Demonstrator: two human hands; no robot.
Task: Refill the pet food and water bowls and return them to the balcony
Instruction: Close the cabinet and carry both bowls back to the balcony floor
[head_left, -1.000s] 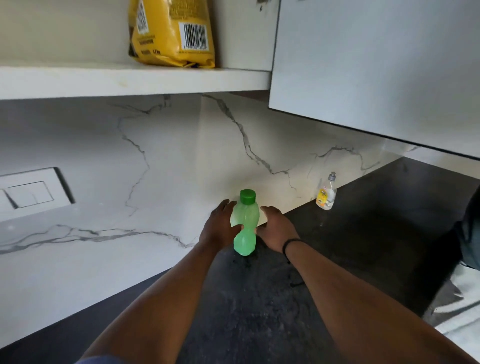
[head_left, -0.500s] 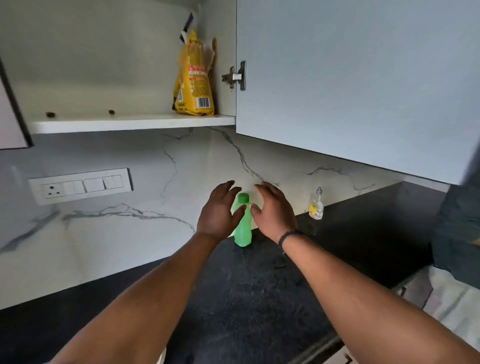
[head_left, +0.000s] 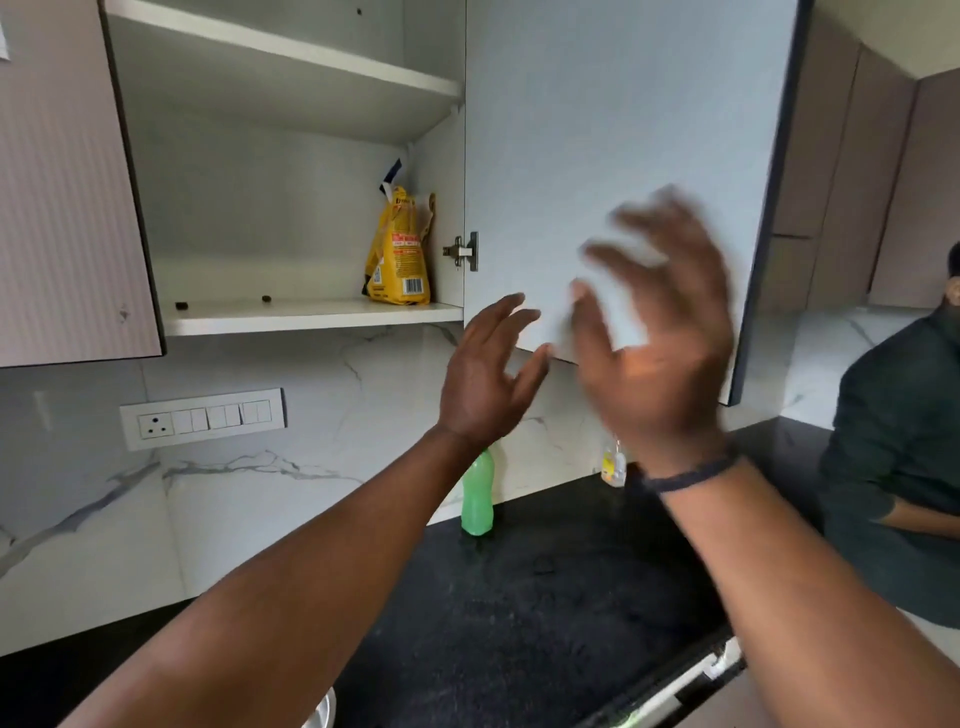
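A green water bottle (head_left: 477, 499) stands upright on the black counter (head_left: 545, 613) against the marble wall, its top hidden behind my left wrist. A yellow pet food bag (head_left: 400, 254) stands on the lower shelf of the open wall cabinet (head_left: 311, 315). My left hand (head_left: 485, 374) is raised above the bottle, fingers spread, holding nothing. My right hand (head_left: 657, 332), blurred, is lifted in front of the open cabinet door (head_left: 623, 130), fingers apart and empty. A sliver of a metal bowl (head_left: 322, 712) shows at the bottom edge.
A small clear bottle with a yellow label (head_left: 614, 465) stands by the wall right of the green bottle. A switch panel (head_left: 202, 418) is set in the marble backsplash. Another person in a dark shirt (head_left: 898, 441) stands at the right edge.
Both hands let go of the green bottle and rose toward the cabinet. The view tilted up, showing more of the open cabinet and its door.
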